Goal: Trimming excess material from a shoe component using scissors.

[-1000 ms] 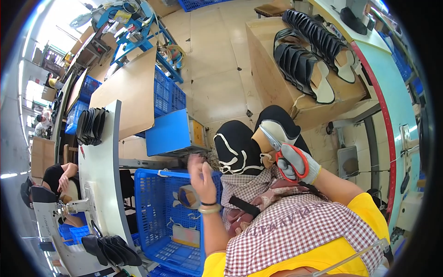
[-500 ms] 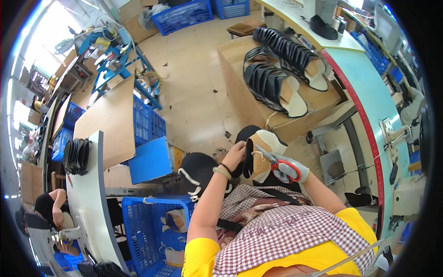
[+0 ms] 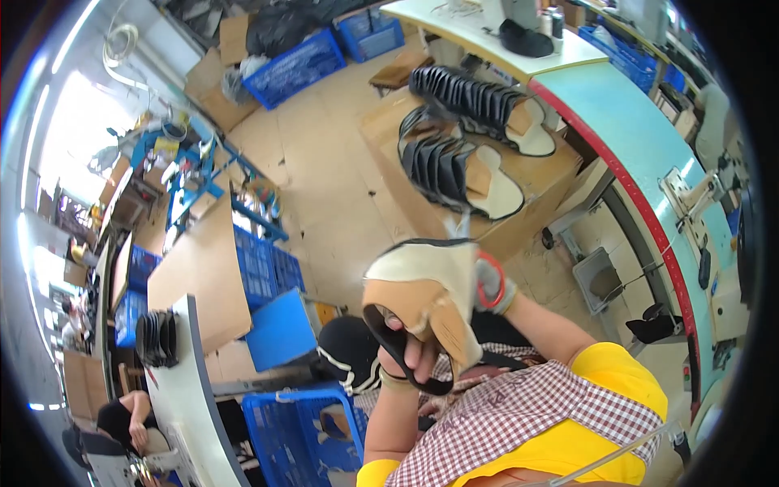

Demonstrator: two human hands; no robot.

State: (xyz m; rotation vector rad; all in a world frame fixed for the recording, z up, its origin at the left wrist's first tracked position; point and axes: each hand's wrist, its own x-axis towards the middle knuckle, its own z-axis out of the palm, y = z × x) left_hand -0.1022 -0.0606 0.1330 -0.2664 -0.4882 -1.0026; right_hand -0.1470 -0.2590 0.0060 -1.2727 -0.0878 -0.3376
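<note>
A shoe upper [image 3: 406, 272] in cream and tan with black edging is raised in front of my chest. My left hand [image 3: 418, 357] grips it from below, with fingers showing through its black-rimmed opening. Just right of the upper is my gloved right hand [image 3: 493, 299], closed round the red-handled scissors [image 3: 499, 280]. The upper hides part of this hand and of the scissors, and the blades are blurred above it. Beneath my left forearm, a blue plastic crate [image 3: 280, 398] contains several similar pieces.
Rows of black shoe uppers [image 3: 438, 166] rest on a cardboard box [image 3: 381, 122] ahead. A turquoise, red-edged table [image 3: 625, 134] curves along the right, with a sewing machine [image 3: 690, 195]. At left, a stack of black pieces [image 3: 157, 337] sits on a white table; a co-worker [image 3: 134, 422] is beyond.
My left hand has lifted and turned the shoe upper, bringing its inside into view. My right hand with the scissors has moved slightly up and left, now partly behind the upper. The view has shifted.
</note>
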